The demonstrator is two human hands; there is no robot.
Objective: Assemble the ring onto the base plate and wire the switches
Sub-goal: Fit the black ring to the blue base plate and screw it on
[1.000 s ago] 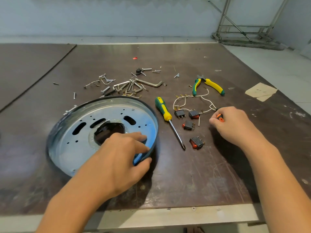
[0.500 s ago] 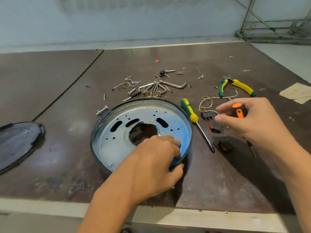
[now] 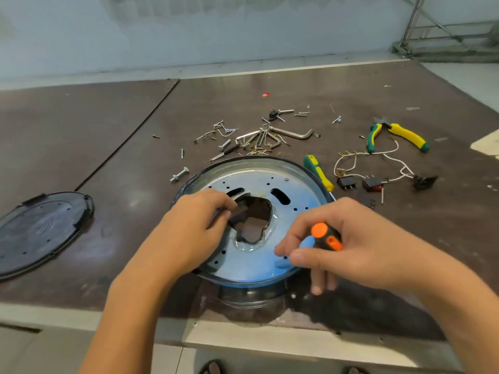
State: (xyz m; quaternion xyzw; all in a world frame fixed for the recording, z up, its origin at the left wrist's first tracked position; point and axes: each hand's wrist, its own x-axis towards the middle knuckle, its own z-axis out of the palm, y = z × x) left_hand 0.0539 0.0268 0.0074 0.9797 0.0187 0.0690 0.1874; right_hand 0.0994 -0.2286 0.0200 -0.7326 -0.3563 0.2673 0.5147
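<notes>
The round, blue-tinted sheet-metal base plate (image 3: 256, 182), with the dark ring (image 3: 270, 157) round its rim, lies near the front edge of the brown table (image 3: 135, 184). It looks stiff, light and slick, probably sharp at the cut-outs, so the rim or the central opening is the safest hold. The left hand (image 3: 189, 228) hooks its fingers into that opening at 9 o'clock. The right hand (image 3: 359, 238) pinches a stubby orange-and-black screwdriver (image 3: 325, 237) over 4 o'clock. Black rocker switches (image 3: 347, 182) on white wires (image 3: 348, 157) lie at 2 o'clock, loose steel screws (image 3: 256, 141) at 12.
</notes>
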